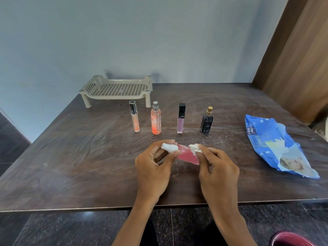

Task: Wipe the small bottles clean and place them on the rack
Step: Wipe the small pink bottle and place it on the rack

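Both hands meet low over the tabletop (71, 166), near the middle of its front edge. L hand (154, 166) grips the pink bottle (188, 156) at its white-capped end, thumb & fingers curled round the cap. R hand (218, 167) pinches a crumpled white wipe (195, 149) betw. thumb & fingertips, pressed against the bottle's other end. The bottle lies roughly sideways between the two hands, cap to the left. Can't tell whether it touches the tabletop.

Behind the hands, approx. mid-tabletop, four more bottles stand upright in a row, each apart from the next. Left to right: clear tube (135, 119) w/ black cap, orange spray bottle (156, 121), purple gloss tube (181, 121) w/ black cap, black bottle (206, 122) w/ gold cap.

A beige perforated rack (115, 89) stands on short legs toward the back-left corner, just behind the clear tube & orange spray bottle.

A blue wipes pack (276, 146) lies flat & crumpled near the right edge, well apart from the row.

Small white shreds (218, 142) dot the dark wood-grain surface — mostly around the hands & just to their right.
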The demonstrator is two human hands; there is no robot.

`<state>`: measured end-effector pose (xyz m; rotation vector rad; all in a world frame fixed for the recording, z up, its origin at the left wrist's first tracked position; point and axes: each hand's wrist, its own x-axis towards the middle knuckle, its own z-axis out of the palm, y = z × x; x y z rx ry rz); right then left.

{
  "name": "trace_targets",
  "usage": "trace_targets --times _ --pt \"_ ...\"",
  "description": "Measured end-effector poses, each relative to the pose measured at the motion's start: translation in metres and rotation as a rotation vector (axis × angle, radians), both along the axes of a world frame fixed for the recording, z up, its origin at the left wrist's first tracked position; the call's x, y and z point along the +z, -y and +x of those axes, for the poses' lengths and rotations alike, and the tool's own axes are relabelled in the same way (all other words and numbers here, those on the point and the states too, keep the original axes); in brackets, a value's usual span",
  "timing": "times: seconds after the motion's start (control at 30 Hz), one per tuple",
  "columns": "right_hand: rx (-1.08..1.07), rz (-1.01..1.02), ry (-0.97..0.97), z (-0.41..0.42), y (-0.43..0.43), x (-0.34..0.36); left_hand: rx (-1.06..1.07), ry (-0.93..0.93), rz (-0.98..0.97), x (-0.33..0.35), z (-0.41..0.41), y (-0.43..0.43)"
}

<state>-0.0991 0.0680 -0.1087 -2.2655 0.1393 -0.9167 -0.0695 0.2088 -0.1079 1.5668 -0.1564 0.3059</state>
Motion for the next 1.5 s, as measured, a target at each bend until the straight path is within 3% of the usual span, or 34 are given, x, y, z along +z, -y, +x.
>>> trace_targets --times 0.3,0.63,0.9,1.2,1.5 --pt "0.136 0.005 0.009 0.008 -0.026 0.015 0.003 0.001 -0.025 0.002 -0.002 -0.002" --pt "0.003 0.000 -0.026 0.004 0.002 0.003 0.021 0.027 0.061 0.002 -0.001 0.000" --pt "0.124 -0.018 0.012 0.009 -0.023 0.015 0.017 0.035 0.006 0.004 -0.002 0.000" --pt "-0.011 0.003 -0.014 0.004 0.003 0.002 0.024 0.049 0.078 0.003 -0.002 0.001" --pt "0.137 0.005 0.075 0.002 -0.022 0.015 0.014 0.021 -0.002 0.004 -0.003 -0.001"
